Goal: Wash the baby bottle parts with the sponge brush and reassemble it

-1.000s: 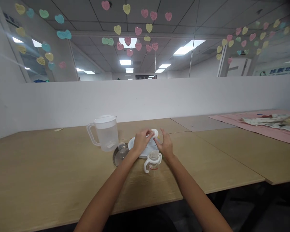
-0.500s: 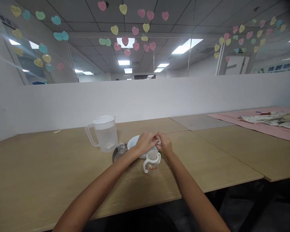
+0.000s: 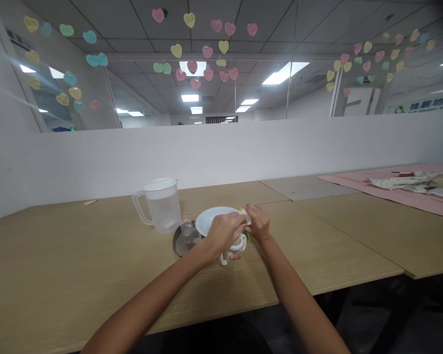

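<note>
Both hands, left hand [image 3: 224,231] and right hand [image 3: 257,222], pinch a small white piece [image 3: 244,215] above a handled baby bottle [image 3: 233,250] mid-bench, beside a white bowl [image 3: 211,219].

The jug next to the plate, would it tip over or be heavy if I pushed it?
The jug looks like thin, see-through plastic, so it is probably light; whether it holds water is hard to tell. It stands tall on a flat base on the table, so a push near its lid might tip it, while a low push would likely slide it.
</note>
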A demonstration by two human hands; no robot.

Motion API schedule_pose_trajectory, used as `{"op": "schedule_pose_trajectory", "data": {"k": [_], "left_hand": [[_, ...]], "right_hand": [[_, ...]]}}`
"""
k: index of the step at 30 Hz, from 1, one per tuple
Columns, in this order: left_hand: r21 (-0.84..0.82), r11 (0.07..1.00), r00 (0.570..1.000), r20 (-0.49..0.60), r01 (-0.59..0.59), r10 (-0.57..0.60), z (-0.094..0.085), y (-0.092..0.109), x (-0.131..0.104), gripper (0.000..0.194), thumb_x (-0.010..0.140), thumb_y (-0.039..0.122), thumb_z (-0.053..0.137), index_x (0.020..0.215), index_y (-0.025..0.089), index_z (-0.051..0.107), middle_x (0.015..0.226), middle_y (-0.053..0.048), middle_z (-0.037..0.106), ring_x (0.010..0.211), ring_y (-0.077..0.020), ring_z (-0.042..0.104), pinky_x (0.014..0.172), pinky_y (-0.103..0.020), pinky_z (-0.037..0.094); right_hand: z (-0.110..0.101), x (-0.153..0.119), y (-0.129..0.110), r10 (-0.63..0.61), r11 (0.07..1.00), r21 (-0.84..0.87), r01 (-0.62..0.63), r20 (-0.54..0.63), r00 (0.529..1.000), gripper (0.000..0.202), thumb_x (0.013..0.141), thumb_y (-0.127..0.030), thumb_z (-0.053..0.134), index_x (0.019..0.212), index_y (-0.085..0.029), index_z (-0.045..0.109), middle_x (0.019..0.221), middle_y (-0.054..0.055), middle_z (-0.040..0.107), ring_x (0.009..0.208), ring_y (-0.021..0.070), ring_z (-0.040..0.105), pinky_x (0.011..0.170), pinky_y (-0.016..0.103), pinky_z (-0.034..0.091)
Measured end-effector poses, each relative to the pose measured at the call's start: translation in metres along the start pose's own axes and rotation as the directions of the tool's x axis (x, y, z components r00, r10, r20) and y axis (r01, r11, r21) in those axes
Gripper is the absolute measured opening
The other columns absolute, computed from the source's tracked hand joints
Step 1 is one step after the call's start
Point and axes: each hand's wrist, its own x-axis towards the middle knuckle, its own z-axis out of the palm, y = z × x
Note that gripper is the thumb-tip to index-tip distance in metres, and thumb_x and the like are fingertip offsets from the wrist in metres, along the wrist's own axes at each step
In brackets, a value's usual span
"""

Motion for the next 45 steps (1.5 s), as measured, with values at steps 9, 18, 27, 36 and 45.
{"op": "schedule_pose_trajectory", "data": {"k": [9,18,27,36,45], "left_hand": [[0.125,0.969,0.972,-0.081,-0.211,0.222,-0.005,-0.029,-0.003,0.02,0.09,0.019,0.041,0.102,0.018,0.057,0.1,-0.005,0.068,0.09,-0.0152,0.064,0.078,-0.026,0.051],[0.35,0.889,0.92,-0.146,-0.295,0.362,0.021,-0.049,0.002,0.018,0.09,0.011,0.034,0.092,0.014,0.052,0.083,-0.007,0.066,0.074,-0.0156,0.064,0.066,-0.027,0.05],[-0.085,0.972,0.891,-0.388,0.219,-0.235,0.032,-0.064,-0.023,0.039,0.092,0.03,0.029,0.062,0.018,0.05,0.053,0.001,0.053,0.049,-0.0099,0.048,0.052,-0.022,0.036],[-0.122,0.976,0.859,-0.463,0.182,-0.218,0.056,-0.071,-0.065,0.015,0.086,0.028,0.049,0.08,0.018,0.058,0.086,-0.003,0.066,0.071,-0.0112,0.06,0.064,-0.022,0.043],[-0.162,0.987,0.875,-0.48,-0.012,-0.068,0.058,-0.057,-0.075,0.023,0.088,0.021,0.038,0.081,0.017,0.06,0.078,-0.006,0.064,0.076,-0.0159,0.058,0.07,-0.028,0.045]], "right_hand": [[0.002,0.012,-0.03,-0.091,0.993,-0.082,0.08,-0.141,0.986,0.033,0.08,-0.037,0.052,0.105,-0.015,0.053,0.086,0.012,0.065,0.076,0.0212,0.058,0.069,0.033,0.044],[0.003,0.013,-0.032,-0.054,0.998,-0.03,0.052,-0.079,0.995,0.032,0.079,-0.036,0.052,0.103,-0.015,0.054,0.087,0.011,0.065,0.078,0.0221,0.059,0.069,0.034,0.045],[-0.001,0.015,-0.032,0.087,0.995,-0.025,-0.092,-0.151,0.985,0.029,0.078,-0.039,0.057,0.095,-0.016,0.057,0.085,0.011,0.065,0.077,0.0217,0.06,0.07,0.033,0.046],[-0.006,0.011,-0.034,0.212,0.974,-0.07,-0.217,-0.071,0.975,0.037,0.077,-0.048,0.055,0.093,-0.015,0.059,0.078,0.01,0.066,0.072,0.0217,0.06,0.066,0.032,0.045],[-0.013,0.023,-0.047,0.588,0.763,0.334,-0.554,-0.004,0.808,0.037,0.073,-0.051,0.056,0.085,-0.016,0.057,0.07,0.005,0.063,0.061,0.0165,0.056,0.06,0.028,0.043]]}}
